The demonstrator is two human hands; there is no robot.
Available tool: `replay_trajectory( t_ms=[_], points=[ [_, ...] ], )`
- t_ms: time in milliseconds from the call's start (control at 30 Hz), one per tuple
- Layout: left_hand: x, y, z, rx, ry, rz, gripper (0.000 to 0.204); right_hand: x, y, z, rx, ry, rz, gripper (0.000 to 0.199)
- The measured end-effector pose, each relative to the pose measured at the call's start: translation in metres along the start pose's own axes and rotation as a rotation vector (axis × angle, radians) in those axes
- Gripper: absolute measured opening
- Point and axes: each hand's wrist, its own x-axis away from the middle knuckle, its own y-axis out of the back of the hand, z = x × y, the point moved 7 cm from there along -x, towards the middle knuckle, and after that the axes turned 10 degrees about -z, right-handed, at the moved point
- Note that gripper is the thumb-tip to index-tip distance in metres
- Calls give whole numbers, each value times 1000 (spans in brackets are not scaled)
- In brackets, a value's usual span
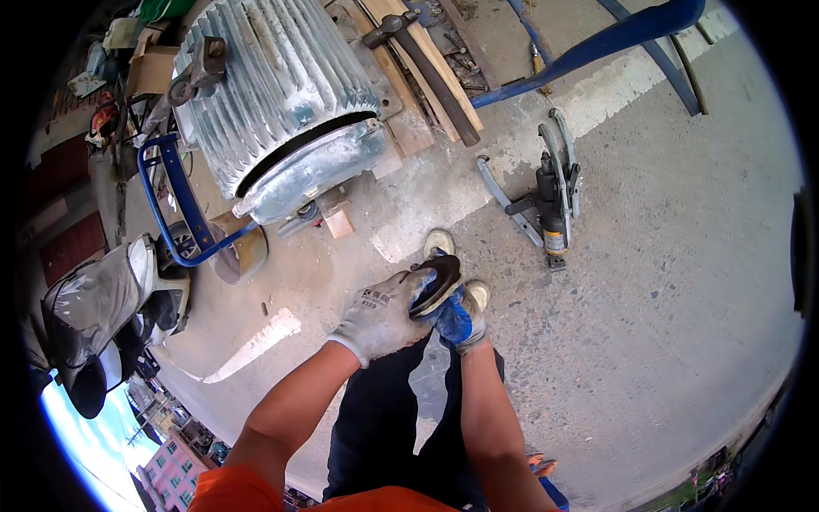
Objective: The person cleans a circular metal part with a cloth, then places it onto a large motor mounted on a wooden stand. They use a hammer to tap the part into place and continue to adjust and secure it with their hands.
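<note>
**Because the hold is partly hidden, a slip worries me most**

As I watch remotely, the left hand (375, 314) has its fingers wrapped over one side of a dark round part (444, 275), and the right hand (461, 319) holds it from the lower right. Both sets of fingers are narrowed on it, but some fingertips are out of my sight, so I cannot tell how firm either hold is. The part sits tilted between them, in front of the legs. To my mind, smudged gloves or one hand easing off early would be the likeliest cause of a drop. Pale shoes (439, 242) show beside the fingers, one beyond and one to the right, so I'd expect a falling part to threaten the toes.

Farther out, to the right of the fingers, a puller (547, 189) lies with its legs splayed on the concrete floor (640, 341). A step that way with eyes on the part could catch a foot.

Beyond the fingers to the left looms a finned motor housing (273, 94), a wooden block (339, 220) by its near edge. I cannot tell whether that block bears weight; if it does, a kick could let the housing shift.

Farther beyond the fingers, a hammer (428, 78) rests along some timber (450, 77); a jolt there might tip it off.
</note>
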Motion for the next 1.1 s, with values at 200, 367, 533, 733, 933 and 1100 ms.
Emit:
replay_trajectory(
  t_ms=[200,367,533,733,933,1100],
  points=[
    [27,9,116,27,323,-525,64,-108,9,-42,489,287,86,72],
    [22,-6,220,751,458,-894,55,-162,-15,-59,419,359,110,72],
    [-3,13,235,818,280,-1023,45,-183,-38,-62,536,658,303,77],
    [8,3,244,1027,234,-1192,38,-184,-30,-65,666,722,259,60],
    [19,16,225,930,217,-1255,34,-177,-34,-67,588,589,153,53],
    [21,7,242,1012,243,-1276,26,-179,-39,-65,782,731,219,54]
  ],
)
